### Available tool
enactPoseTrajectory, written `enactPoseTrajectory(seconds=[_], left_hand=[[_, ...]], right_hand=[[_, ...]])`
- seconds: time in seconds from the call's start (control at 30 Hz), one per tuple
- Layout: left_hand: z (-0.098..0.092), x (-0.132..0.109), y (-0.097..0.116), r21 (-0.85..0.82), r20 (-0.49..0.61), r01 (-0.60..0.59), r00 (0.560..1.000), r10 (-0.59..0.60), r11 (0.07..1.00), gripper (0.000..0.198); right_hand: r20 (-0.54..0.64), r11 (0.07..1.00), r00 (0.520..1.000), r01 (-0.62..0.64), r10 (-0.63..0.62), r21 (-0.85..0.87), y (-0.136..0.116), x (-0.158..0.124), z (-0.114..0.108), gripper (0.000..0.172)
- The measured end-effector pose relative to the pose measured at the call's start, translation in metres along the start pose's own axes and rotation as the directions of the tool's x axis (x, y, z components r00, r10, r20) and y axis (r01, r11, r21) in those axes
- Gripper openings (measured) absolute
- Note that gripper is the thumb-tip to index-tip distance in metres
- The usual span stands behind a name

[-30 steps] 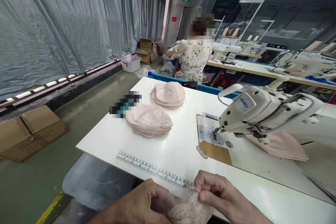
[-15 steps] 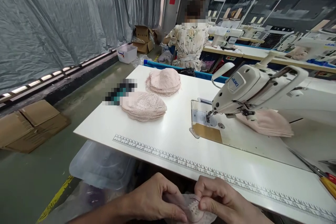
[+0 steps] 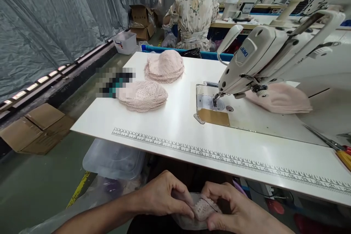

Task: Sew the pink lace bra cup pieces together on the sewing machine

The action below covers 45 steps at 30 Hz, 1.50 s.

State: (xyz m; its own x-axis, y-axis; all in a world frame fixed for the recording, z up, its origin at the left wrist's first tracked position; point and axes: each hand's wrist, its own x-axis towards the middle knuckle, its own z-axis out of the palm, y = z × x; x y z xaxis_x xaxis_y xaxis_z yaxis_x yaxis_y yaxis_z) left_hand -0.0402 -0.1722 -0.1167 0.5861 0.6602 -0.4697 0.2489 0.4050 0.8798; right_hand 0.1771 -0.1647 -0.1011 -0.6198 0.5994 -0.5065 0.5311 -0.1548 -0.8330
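Below the front edge of the table, my left hand point(image 3: 164, 197) pinches a small pale pink lace fabric piece point(image 3: 203, 208) with sheer fabric around it. On the other side of the same piece is my right hand point(image 3: 230, 204), its thumb below and its fingers above, gripping the edge. A dark line, like a thread or seam, crosses the lace near the right fingers. Two stacks of similar pink lace cup pieces, a front stack point(image 3: 144, 96) and a back stack point(image 3: 166, 66), lie on the white table point(image 3: 175, 117).
A white sewing machine point(image 3: 252, 55) stands at the right, with smooth pink cup pieces point(image 3: 279, 98) behind its needle. Scissors point(image 3: 326, 139) lie at the right edge. A printed ruler point(image 3: 203, 153) runs along the table front. Below sits a plastic box point(image 3: 115, 159). A person point(image 3: 196, 18) sits ahead.
The view has tipped downward, so the table shows higher. My right thumb and fingers have spread further apart around the lace piece, and more of the lace faces up.
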Motion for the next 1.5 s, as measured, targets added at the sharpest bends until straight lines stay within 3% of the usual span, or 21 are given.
enactPoseTrajectory(seconds=[0.2,0.47,0.7,0.9,1.03,1.3,1.5], left_hand=[[0.001,0.002,0.001,0.011,0.009,0.023,1.0,-0.023,1.0,0.016],[-0.003,0.004,0.0,0.04,0.015,0.023,1.0,-0.023,0.999,0.013],[-0.01,0.002,0.002,-0.021,0.183,0.024,0.983,-0.019,1.0,0.024],[0.0,0.01,-0.005,0.048,0.072,0.022,0.997,-0.025,0.999,0.028],[0.001,0.011,-0.004,0.063,0.013,-0.025,1.0,0.024,0.998,0.018],[-0.007,0.006,-0.001,-0.034,-0.011,-0.057,0.998,0.057,0.998,0.015],[-0.008,0.005,-0.005,-0.035,-0.037,-0.069,0.997,0.068,0.997,0.014]], right_hand=[[0.026,0.986,0.999,0.015,-0.02,0.163,0.004,0.006,0.003,0.01],[0.016,0.933,0.997,0.066,-0.077,0.353,0.013,0.01,0.003,0.021],[0.055,0.948,0.997,0.029,-0.049,0.317,0.008,0.011,0.001,0.025],[0.043,0.975,0.999,-0.019,0.009,0.22,0.006,0.015,0.004,0.029],[0.017,0.985,0.999,0.03,-0.033,0.167,0.005,0.015,0.003,0.037],[0.047,0.976,0.991,0.117,-0.127,0.184,0.001,0.022,0.002,0.044],[0.031,0.997,0.999,0.018,-0.02,0.079,-0.006,0.021,0.002,0.04]])
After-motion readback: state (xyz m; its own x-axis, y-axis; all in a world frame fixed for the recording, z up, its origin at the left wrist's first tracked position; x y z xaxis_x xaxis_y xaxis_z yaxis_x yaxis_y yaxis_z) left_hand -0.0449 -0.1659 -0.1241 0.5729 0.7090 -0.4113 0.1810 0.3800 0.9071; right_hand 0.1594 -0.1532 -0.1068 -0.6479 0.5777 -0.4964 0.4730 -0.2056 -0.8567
